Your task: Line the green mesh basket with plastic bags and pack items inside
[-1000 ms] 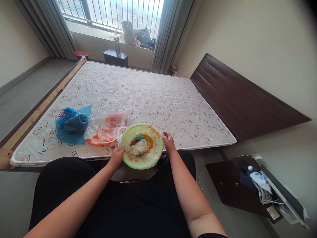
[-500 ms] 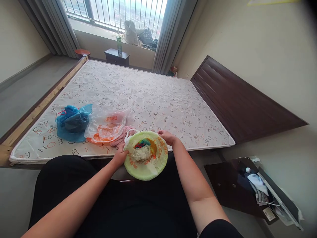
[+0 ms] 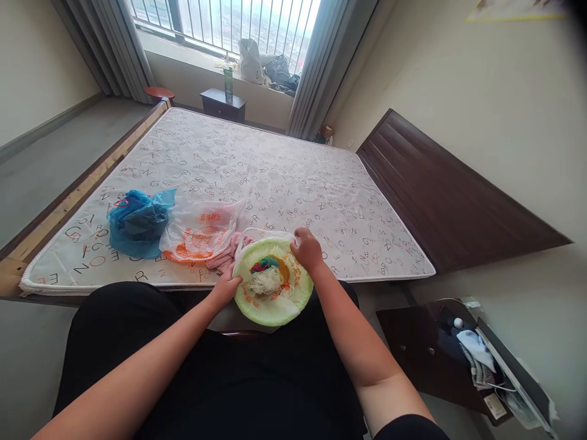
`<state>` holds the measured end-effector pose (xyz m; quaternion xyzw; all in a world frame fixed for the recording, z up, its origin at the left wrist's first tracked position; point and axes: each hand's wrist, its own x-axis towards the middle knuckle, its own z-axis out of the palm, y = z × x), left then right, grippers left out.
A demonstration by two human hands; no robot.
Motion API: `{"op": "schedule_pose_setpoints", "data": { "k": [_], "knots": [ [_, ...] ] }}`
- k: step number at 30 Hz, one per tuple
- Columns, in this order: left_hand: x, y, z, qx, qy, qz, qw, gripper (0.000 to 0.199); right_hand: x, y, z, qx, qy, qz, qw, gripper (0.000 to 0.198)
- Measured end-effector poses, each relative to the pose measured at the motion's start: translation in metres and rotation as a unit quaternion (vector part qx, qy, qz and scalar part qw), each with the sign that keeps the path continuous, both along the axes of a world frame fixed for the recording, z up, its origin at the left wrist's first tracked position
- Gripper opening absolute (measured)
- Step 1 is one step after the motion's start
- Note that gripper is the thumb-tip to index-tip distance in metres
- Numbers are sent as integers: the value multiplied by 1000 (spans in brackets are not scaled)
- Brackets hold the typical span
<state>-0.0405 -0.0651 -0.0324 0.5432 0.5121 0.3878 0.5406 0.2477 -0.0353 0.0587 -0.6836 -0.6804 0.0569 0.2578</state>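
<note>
A round light green trash can (image 3: 275, 318), lined with a thin plastic bag (image 3: 299, 286) with orange print, sits in front of my body. Inside lie a pale stringy tangle (image 3: 266, 281) and red, green and yellow scraps. My left hand (image 3: 224, 289) clasps the left side of the rim, with its thumb over the edge. At the far right of the rim, my right hand (image 3: 306, 249) is closed on the bag's white edge, which stretches up behind the can. Beside my left hand a pink cloth (image 3: 224, 261) lies partly under a white and orange plastic bag (image 3: 199, 235).
The letter-printed mattress (image 3: 275, 165) spans the bed, with a knotted blue plastic bag (image 3: 139, 226) on its near left part. A dark headboard (image 3: 449, 195) stands at right. The nightstand (image 3: 403, 348) at lower right carries folded cloth. Across the bed is a small cabinet (image 3: 222, 101) with a green bottle.
My right hand has closed and risen slightly, drawing the bag's white edge up from the rim. My left hand keeps its hold on the can. The view has shifted a little.
</note>
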Motion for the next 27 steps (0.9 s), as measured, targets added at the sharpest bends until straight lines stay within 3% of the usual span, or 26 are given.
{"op": "schedule_pose_setpoints", "data": {
  "k": [4,7,9,11,13,15,18,20,23,27],
  "knots": [
    [0,-1,6,-8,-8,-9,1000,58,-2,20,13,-59,139,-33,988,46],
    [1,-2,9,-13,-12,-26,999,55,0,41,21,-178,197,-58,962,51],
    [1,-3,10,-12,-14,-38,999,54,3,53,23,-318,204,-16,926,47],
    [1,-4,10,-7,-17,-48,999,54,7,62,24,-439,212,48,872,45],
    [1,-5,9,-7,-18,-53,998,54,7,67,22,-485,229,98,839,42],
    [1,-5,6,-15,-17,-55,998,54,4,70,19,-427,227,127,866,36],
    [2,-5,2,-24,-33,-55,998,52,-10,72,16,-229,150,109,956,20],
    [3,-4,0,-35,-75,-58,995,58,-22,69,15,-98,65,62,991,1],
    [4,-3,-4,-81,-134,-58,986,74,-37,59,14,7,-63,61,996,24],
    [4,-4,-7,-134,-145,-46,979,78,-35,43,15,21,-100,135,986,33]
  ]
}}
